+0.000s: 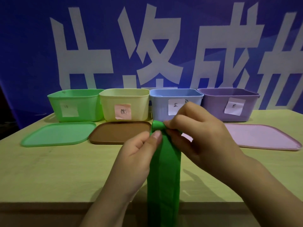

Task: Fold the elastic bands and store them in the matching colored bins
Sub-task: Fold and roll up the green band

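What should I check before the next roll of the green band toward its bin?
1. Left hand pinches the green band: ok.
2. Right hand grips the rolled end: ok.
3. Roll finished: not ok; a long tail hangs past the table edge.
4. Green bin open, its lid set aside: ok.
5. Green bin empty inside: cannot tell.

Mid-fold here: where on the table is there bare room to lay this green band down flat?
Bare tabletop lies left of the left hand, between the green lid and the near edge. A second patch sits right of the right hand, below the pink lid. The back is crowded: four bins in a row, lids in front, including the brown lid.
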`<state>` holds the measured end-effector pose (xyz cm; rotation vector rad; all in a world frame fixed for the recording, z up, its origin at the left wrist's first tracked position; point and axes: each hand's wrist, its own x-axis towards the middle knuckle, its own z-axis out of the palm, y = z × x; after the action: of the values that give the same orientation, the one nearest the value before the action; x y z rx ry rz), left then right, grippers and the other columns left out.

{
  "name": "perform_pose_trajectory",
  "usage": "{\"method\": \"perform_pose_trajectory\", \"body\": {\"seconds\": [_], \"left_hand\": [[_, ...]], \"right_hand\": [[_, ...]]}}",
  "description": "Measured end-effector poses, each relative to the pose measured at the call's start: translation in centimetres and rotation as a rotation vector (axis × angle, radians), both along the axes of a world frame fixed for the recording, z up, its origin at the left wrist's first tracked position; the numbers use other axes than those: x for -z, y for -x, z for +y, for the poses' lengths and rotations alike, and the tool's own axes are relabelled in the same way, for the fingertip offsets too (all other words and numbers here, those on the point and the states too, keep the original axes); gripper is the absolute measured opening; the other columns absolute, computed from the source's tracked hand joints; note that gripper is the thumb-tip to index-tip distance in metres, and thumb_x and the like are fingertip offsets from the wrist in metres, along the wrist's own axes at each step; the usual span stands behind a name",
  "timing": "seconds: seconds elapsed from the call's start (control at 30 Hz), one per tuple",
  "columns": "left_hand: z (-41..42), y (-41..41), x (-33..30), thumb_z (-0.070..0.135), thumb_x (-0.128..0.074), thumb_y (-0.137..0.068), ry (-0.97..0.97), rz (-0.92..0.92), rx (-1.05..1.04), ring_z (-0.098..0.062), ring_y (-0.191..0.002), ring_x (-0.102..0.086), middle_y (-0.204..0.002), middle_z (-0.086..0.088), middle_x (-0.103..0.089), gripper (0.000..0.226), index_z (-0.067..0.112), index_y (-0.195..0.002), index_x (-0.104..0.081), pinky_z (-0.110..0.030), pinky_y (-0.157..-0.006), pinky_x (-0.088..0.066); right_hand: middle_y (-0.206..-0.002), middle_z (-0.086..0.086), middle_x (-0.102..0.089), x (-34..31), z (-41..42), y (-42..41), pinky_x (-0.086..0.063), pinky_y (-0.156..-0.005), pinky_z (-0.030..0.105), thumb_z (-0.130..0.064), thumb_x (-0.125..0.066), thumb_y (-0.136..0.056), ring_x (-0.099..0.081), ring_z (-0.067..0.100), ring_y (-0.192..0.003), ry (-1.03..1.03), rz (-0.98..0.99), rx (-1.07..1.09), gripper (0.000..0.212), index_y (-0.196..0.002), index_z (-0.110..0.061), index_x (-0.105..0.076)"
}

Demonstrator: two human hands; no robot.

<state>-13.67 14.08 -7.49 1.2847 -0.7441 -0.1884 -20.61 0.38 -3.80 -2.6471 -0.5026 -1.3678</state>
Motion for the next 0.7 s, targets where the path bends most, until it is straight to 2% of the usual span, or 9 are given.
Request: {"method": "perform_pose_trajectory", "body": {"seconds": [0.03,0.1,0.23,0.33,0.4,0.47,0.53,0.6,0.7], "left_hand": [[-0.1,0.0,0.0,0.04,-0.055,-0.076,0.01,0.022,-0.027,-0.021,-0.075,-0.051,-0.08,-0.017,-0.059,0.043,-0.003,-0.084,-0.058,-0.036,-0.07,-0.038],[-0.3,0.0,0.0,0.037,-0.053,-0.074,0.019,0.043,-0.088,-0.021,-0.071,-0.049,-0.079,-0.013,-0.057,0.045,-0.006,-0.084,-0.055,-0.036,-0.067,-0.036],[-0.7,0.1,0.3,0.038,-0.051,-0.074,0.006,0.05,-0.149,-0.022,-0.067,-0.049,-0.074,-0.014,-0.057,0.038,0.0,-0.079,-0.058,-0.037,-0.063,-0.036],[-0.8,0.0,0.6,0.034,-0.054,-0.079,-0.013,0.074,-0.108,-0.022,-0.067,-0.054,-0.074,-0.015,-0.061,0.029,0.006,-0.079,-0.062,-0.037,-0.064,-0.04],[-0.6,-0.1,0.7,0.022,-0.056,-0.088,-0.014,0.108,-0.065,-0.02,-0.066,-0.061,-0.071,-0.012,-0.065,0.02,0.013,-0.076,-0.069,-0.032,-0.061,-0.046],[-0.2,-0.1,0.6,0.017,-0.059,-0.083,0.02,0.163,0.008,-0.017,-0.066,-0.064,-0.071,-0.01,-0.068,0.016,0.013,-0.076,-0.073,-0.024,-0.056,-0.049],[0.2,0.1,0.3,0.019,-0.063,-0.069,0.036,0.176,0.055,-0.015,-0.066,-0.064,-0.072,-0.011,-0.066,0.016,0.005,-0.076,-0.069,-0.021,-0.054,-0.049],[0.2,0.3,0.2,0.028,-0.075,-0.062,0.03,0.116,0.03,-0.013,-0.064,-0.063,-0.069,-0.009,-0.066,0.016,0.014,-0.069,-0.072,-0.022,-0.057,-0.049],[0.2,0.4,0.2,0.057,-0.066,-0.069,-0.024,-0.019,-0.005,-0.032,-0.076,-0.067,-0.081,-0.021,-0.07,0.038,0.021,-0.08,-0.074,-0.044,-0.07,-0.053]], "right_hand": [[-0.082,0.008,-0.052,0.1,0.0,0.0,-0.047,-0.055,0.033,-0.014,-0.054,-0.087,-0.05,0.02,-0.072,0.03,-0.001,-0.008,0.013,-0.086,-0.005,-0.063],[-0.084,0.008,-0.053,0.2,-0.1,-0.1,-0.047,-0.054,0.038,-0.013,-0.057,-0.088,-0.05,0.02,-0.073,0.071,0.023,-0.028,0.009,-0.089,-0.007,-0.063],[-0.089,0.008,-0.056,0.7,-0.3,0.1,-0.049,-0.057,0.037,-0.016,-0.057,-0.089,-0.053,0.022,-0.077,0.112,0.079,-0.023,0.014,-0.101,-0.011,-0.061],[-0.086,0.008,-0.056,0.8,-0.2,0.2,-0.047,-0.056,0.035,-0.013,-0.061,-0.086,-0.052,0.022,-0.076,0.147,0.091,0.025,0.015,-0.1,-0.009,-0.065],[-0.083,0.008,-0.056,0.8,0.0,0.2,-0.044,-0.054,0.032,-0.012,-0.062,-0.084,-0.051,0.022,-0.073,0.164,0.091,0.045,0.016,-0.099,-0.008,-0.067],[-0.081,0.008,-0.057,0.7,0.1,0.2,-0.041,-0.053,0.03,-0.01,-0.063,-0.081,-0.05,0.022,-0.071,0.198,0.093,0.074,0.018,-0.098,-0.007,-0.068],[-0.08,0.009,-0.057,0.8,0.1,0.0,-0.04,-0.053,0.03,-0.009,-0.064,-0.079,-0.051,0.024,-0.07,0.219,0.089,0.097,0.019,-0.097,-0.007,-0.068],[-0.078,0.01,-0.057,1.0,0.1,0.0,-0.041,-0.052,0.032,-0.003,-0.067,-0.076,-0.051,0.025,-0.069,0.23,0.075,0.096,0.018,-0.094,-0.006,-0.068],[-0.078,0.011,-0.058,1.2,0.1,0.1,-0.043,-0.053,0.036,0.0,-0.066,-0.078,-0.052,0.026,-0.069,0.242,0.028,0.075,0.014,-0.091,-0.004,-0.069]]}}
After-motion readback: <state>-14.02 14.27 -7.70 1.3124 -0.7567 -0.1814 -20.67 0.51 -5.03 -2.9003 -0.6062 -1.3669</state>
